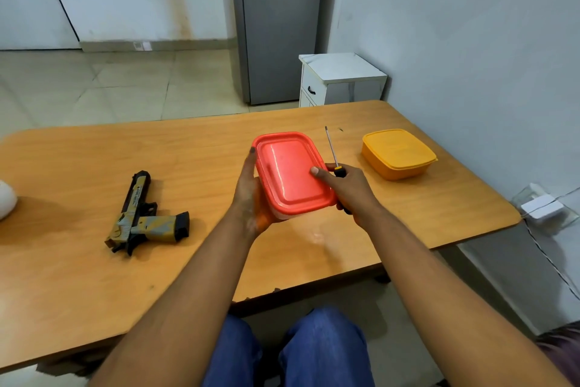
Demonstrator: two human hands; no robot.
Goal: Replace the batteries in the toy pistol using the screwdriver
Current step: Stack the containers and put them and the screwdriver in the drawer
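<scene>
Wood-grain tabletop (78, 276) is being used as the work surface, set against a pale wall. Above it, a red-lidded container (290, 174) is being gripped from the side by the left hand (251, 198). The screwdriver (334, 156) is being clasped in the right hand (351, 192), whose thumb is being pressed on the lid. The toy pistol (144, 217) is lying well apart to the left; its slide lettering is unreadable. A yellow container (398, 152) is being kept closed at the right.
</scene>
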